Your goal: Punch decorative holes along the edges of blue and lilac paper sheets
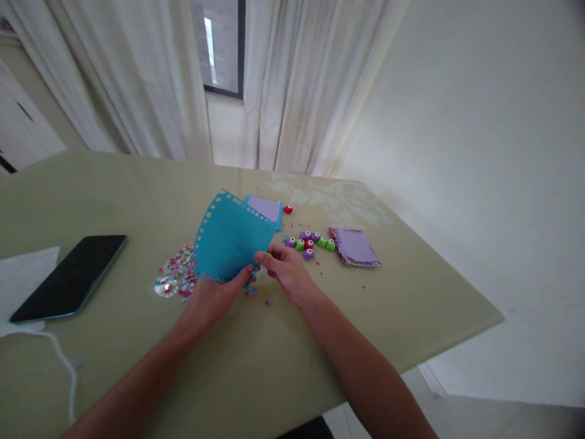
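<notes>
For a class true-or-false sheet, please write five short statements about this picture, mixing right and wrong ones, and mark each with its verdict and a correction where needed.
1. The left hand holds a blue paper sheet with holes punched along its edges. True.
2. The tablet lies to the right of the paper confetti. False: the tablet lies to the left of the paper confetti.
3. A red eyed craft punch sits apart from the main cluster of punches. True.
4. The paper stack on the right has a green sheet on top. False: its top sheet is lilac.
5. The curtains cover the window completely. False: part of the window shows between the curtains.
</notes>
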`<state>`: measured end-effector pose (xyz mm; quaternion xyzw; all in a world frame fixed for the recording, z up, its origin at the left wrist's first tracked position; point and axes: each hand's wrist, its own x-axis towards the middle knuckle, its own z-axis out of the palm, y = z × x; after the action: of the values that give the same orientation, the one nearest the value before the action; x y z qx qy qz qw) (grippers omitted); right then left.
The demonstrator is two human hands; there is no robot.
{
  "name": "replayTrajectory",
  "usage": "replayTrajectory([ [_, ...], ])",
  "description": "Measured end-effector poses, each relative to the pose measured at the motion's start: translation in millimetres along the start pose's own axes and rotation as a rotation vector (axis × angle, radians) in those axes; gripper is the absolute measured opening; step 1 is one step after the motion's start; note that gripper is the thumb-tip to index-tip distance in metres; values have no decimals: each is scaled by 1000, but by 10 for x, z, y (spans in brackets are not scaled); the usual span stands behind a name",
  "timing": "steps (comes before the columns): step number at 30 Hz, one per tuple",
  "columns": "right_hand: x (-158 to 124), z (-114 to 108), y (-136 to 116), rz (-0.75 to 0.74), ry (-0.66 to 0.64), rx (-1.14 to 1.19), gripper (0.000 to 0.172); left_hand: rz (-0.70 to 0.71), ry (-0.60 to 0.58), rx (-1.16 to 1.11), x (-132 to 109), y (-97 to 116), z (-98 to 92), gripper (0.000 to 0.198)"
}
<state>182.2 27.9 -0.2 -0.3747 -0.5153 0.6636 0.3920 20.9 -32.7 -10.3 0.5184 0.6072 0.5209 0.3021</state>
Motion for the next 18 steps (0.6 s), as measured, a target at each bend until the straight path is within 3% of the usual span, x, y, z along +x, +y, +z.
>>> replayTrajectory([
  [5, 32, -12, 4, 0, 19, 51, 48, -40, 40, 24, -10, 39, -19, 27],
  [9, 104, -159, -8, -156, 196, -1, 38, -128, 126, 66, -26, 30, -33, 31],
  [12, 141, -314, 4, -351, 298, -383, 28, -133, 156, 78, -29, 19, -38, 30],
  [14, 148, -378, 25, -450, 308, -726, 33, -147, 124, 75, -28, 28, -43, 28],
  [18, 154, -370, 81, -460, 231, -1200, 39, -247, 86, 96, -26, 82, -71, 31],
])
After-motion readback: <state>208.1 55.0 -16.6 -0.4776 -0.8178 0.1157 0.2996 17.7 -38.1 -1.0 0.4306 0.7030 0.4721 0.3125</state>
